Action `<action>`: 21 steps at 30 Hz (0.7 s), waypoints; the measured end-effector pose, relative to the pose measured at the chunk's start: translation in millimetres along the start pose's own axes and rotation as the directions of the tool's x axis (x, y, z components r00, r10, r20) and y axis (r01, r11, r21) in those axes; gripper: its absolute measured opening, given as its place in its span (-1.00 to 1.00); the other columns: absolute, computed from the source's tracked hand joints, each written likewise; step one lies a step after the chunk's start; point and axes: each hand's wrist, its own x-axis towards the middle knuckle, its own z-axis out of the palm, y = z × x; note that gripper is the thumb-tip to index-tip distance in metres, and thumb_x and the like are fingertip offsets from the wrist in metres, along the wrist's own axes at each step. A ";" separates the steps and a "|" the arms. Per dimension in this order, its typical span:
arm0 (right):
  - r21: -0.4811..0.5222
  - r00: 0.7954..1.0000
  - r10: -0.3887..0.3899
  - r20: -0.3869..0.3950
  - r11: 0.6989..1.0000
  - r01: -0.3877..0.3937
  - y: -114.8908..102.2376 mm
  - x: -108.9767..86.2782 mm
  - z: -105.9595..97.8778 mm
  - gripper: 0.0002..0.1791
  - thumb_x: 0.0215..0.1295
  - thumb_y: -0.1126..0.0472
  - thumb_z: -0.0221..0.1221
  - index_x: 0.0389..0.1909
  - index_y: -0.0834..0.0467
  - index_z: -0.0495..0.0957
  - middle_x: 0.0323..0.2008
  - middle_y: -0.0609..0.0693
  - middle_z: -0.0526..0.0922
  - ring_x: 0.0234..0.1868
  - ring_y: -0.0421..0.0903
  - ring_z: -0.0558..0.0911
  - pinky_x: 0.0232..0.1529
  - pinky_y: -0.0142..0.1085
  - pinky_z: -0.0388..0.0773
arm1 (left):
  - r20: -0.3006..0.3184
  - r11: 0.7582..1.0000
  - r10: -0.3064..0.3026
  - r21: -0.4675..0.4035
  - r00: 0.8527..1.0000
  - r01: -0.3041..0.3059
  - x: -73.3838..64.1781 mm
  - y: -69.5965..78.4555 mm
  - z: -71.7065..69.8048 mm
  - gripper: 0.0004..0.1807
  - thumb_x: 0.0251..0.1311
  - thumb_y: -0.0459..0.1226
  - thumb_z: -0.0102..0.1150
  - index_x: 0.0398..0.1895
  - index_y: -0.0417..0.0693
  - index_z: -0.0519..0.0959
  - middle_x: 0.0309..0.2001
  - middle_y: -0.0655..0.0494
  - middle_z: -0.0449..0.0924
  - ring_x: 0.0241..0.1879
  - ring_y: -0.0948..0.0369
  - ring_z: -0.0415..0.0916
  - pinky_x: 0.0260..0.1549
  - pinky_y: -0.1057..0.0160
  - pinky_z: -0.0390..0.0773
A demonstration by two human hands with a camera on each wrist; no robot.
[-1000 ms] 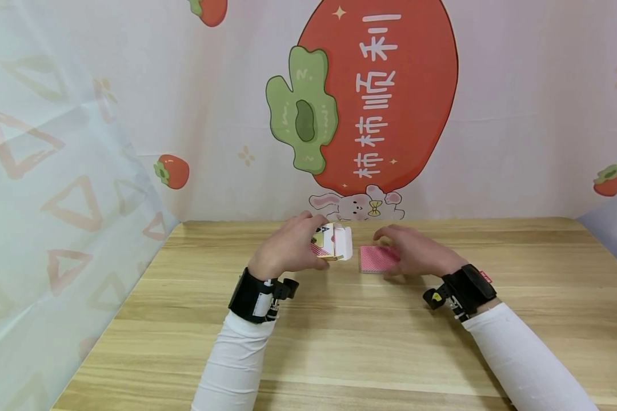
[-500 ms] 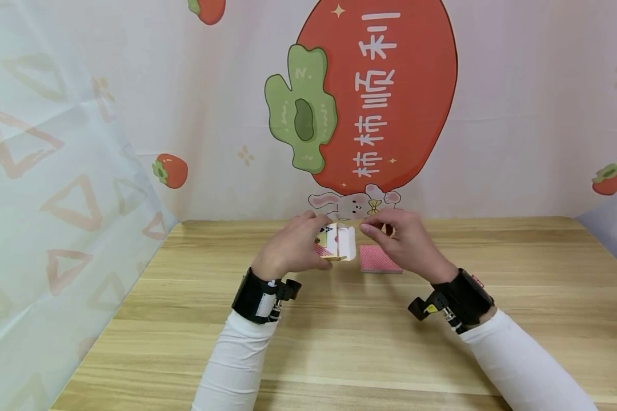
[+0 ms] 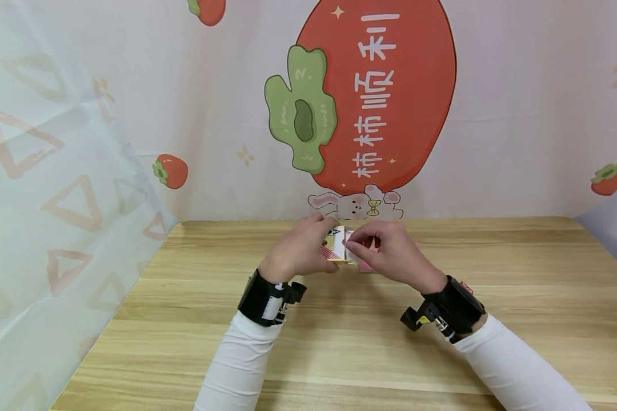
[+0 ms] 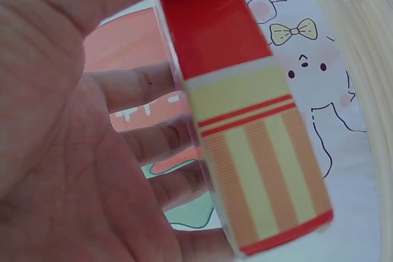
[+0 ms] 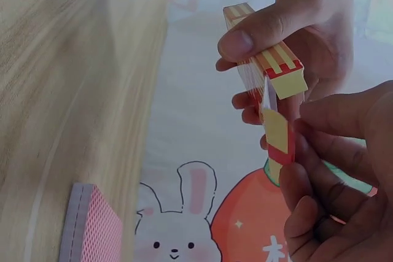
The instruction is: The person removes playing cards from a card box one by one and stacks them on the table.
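Pale cloth printed with a big red persimmon hangs behind the wood-grain tabletop. Both my forearms reach forward in white sleeves, a black strap at each wrist, and angle inward until the hands nearly meet near the tabletop's far edge. My left grip is clamped round the card box, thumb along the near side and fingers spread behind it; I have it up off the wood. My right grip bends in from the other side, wrist lower than knuckles, thumb and fingertips brought together on the box's end flap. Its long axis runs roughly left to right in front of me, open end pointing right, ace-printed face turned up towards me. On the tabletop, just beyond that end and partly hidden by my right hand, lies the pink-backed deck.
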 end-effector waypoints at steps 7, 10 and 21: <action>-0.007 0.989 0.138 0.054 0.990 -0.138 -0.6 0.3 0.3 -0.91 0.11 0.02 0.23 -0.42 -0.07 0.61 -0.54 -0.22 0.53 -0.52 -0.18 0.44 -0.50 -0.33 0.38 | -0.018 0.999 0.029 0.026 0.999 -0.029 0.9 3.2 0.3 -0.25 -0.32 -0.05 0.44 0.08 0.07 0.39 -0.19 0.20 0.32 -0.23 0.23 0.28 -0.28 0.32 0.34; -0.011 0.983 0.174 0.055 0.985 -0.174 -0.3 0.5 0.9 -0.90 0.09 0.02 0.25 -0.42 -0.06 0.61 -0.53 -0.20 0.54 -0.51 -0.15 0.44 -0.50 -0.33 0.38 | -0.019 0.999 0.033 0.030 0.999 -0.032 1.0 4.6 0.5 -0.25 -0.33 -0.06 0.45 0.07 0.06 0.39 -0.17 0.18 0.33 -0.22 0.22 0.28 -0.28 0.32 0.34; -0.017 0.962 0.272 0.029 0.962 -0.272 2.9 -1.8 7.1 -0.86 0.07 0.09 0.26 -0.58 -0.01 0.54 -0.60 -0.15 0.51 -0.54 -0.14 0.45 -0.58 -0.31 0.38 | -0.035 0.998 0.048 0.043 0.998 -0.047 1.1 12.5 2.4 -0.26 -0.34 -0.07 0.46 0.05 0.05 0.41 -0.16 0.18 0.34 -0.20 0.23 0.26 -0.24 0.34 0.33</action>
